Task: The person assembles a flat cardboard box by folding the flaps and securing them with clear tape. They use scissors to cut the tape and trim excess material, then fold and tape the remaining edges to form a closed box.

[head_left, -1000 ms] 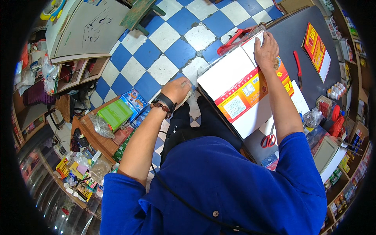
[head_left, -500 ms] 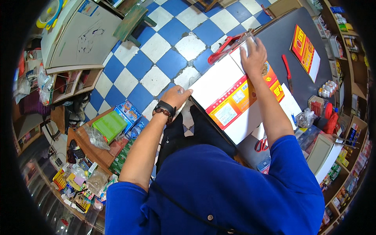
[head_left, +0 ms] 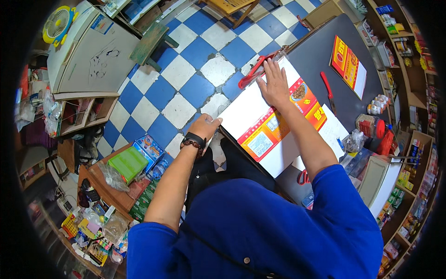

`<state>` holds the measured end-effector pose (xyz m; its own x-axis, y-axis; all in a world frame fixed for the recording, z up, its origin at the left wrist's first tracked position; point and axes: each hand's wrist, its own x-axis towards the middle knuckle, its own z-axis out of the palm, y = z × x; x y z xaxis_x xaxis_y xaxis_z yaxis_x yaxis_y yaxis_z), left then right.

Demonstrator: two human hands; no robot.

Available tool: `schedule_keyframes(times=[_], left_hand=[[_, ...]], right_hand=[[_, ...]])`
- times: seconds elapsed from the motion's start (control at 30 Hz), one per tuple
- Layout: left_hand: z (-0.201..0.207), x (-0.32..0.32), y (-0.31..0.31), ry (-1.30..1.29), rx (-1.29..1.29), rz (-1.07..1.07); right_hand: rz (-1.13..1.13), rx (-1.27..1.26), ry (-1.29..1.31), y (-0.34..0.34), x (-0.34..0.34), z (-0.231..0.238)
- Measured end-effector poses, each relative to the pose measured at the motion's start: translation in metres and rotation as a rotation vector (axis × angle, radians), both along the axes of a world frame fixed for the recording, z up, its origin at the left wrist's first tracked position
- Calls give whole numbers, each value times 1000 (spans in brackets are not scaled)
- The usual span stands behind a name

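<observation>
A flattened carton (head_left: 281, 148), white with a red and yellow printed band, lies on the dark table in front of me. My right hand (head_left: 275, 87) rests flat on its far white part, fingers stretched out. Just beyond those fingers is a red object (head_left: 253, 74), partly hidden, its kind unclear. My left hand (head_left: 204, 128) is closed at the carton's left edge, with a bit of clear film by the fingertips; what it grips is mostly hidden. To the right lies a red-handled knife (head_left: 327, 88). Red-handled scissors (head_left: 303, 177) show partly by my right arm.
Another red and yellow printed card (head_left: 346, 65) lies farther right on the dark table (head_left: 316, 51). A red-lidded jar (head_left: 370, 126) and plastic bags stand near its right edge. On my left is a wooden stand (head_left: 104, 186) with a green box (head_left: 127, 164); a green bench (head_left: 151, 44) stands beyond.
My right hand has gone from curled fingers at the carton's far edge to lying flat on its white part. The left hand stays closed at the edge. The whole view has shifted slightly.
</observation>
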<state>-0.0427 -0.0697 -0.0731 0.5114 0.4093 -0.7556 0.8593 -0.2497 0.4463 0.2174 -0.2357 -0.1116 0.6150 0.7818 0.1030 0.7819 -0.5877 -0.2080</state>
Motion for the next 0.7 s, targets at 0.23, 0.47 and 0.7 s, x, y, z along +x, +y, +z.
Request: schedule_keyframes(times=[0.23, 0.47, 0.7], left_hand=[[3, -1, -7, -29, 77, -29], [-1, 6, -6, 11, 89, -36], [0, 2, -6, -49, 157, -101]], right_hand=[[69, -157, 77, -22, -83, 11], [15, -140, 34, -29, -90, 11], [32, -100, -59, -26, -104, 16]])
